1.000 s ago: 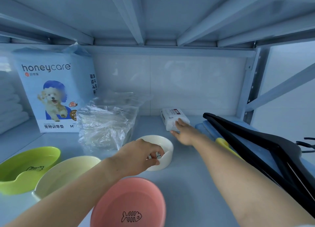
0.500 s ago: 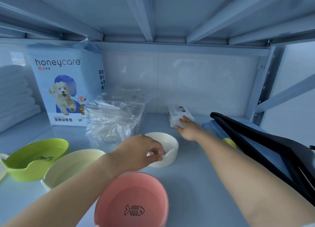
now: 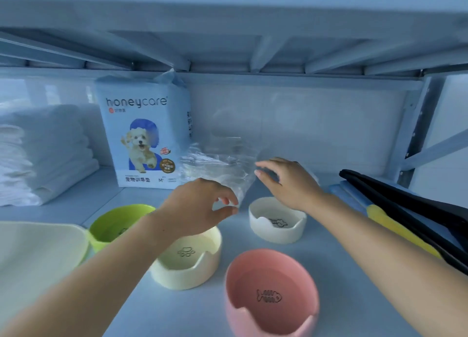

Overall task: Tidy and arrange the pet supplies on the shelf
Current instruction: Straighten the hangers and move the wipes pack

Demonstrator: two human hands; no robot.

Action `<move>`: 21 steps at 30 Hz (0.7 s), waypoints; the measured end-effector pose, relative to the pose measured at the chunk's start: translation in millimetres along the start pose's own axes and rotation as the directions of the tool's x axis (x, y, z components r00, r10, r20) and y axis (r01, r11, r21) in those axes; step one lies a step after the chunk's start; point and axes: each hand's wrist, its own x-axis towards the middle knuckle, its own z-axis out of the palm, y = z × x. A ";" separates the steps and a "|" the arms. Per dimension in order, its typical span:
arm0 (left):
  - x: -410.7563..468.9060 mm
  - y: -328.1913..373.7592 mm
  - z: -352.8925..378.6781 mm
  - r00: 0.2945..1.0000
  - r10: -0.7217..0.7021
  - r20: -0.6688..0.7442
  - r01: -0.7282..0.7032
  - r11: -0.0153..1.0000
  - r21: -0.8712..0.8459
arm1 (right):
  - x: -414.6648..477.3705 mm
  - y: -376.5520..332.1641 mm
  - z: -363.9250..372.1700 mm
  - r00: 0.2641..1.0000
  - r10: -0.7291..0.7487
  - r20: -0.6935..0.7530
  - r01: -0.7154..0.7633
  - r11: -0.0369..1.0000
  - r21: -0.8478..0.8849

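Note:
A crumpled clear plastic bag (image 3: 217,169) lies at mid-shelf beside the blue honeycare pad pack (image 3: 144,136). My left hand (image 3: 197,207) hovers just in front of the bag, fingers curled and apart, holding nothing. My right hand (image 3: 286,179) is spread open at the bag's right side, above the white bowl (image 3: 277,233). A pale yellow bowl (image 3: 187,260) sits under my left wrist, a green bowl (image 3: 114,225) to its left, and a pink fish-print bowl (image 3: 271,293) nearest me. The small white packet is hidden behind my right hand.
Folded white towels (image 3: 43,154) are stacked at the left. A cream tray (image 3: 33,258) sits front left. Black hangers (image 3: 410,210) lie over blue and yellow items (image 3: 395,227) on the right. The upper shelf's beams (image 3: 266,55) hang low overhead.
My left hand has let go of the white bowl and moved up toward the plastic bag. My right hand left the white packet and swung left to the bag. The camera shifted left.

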 end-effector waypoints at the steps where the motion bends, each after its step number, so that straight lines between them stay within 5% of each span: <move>1: -10.1 -8.6 -7.5 1.000 -0.023 -0.002 0.023 1.000 0.003 | -1.1 -19.1 1.6 0.999 -0.036 0.015 0.036 0.999 0.011; 12: -151.5 -116.5 -83.1 0.950 -0.250 -0.188 0.264 0.963 0.053 | 4.1 -225.2 62.5 0.948 -0.306 0.091 0.287 0.941 0.181; 21: -290.5 -209.5 -138.1 0.901 -0.391 -0.190 0.417 0.900 0.128 | 13.0 -367.1 137.6 0.860 -0.468 0.205 0.393 0.862 0.320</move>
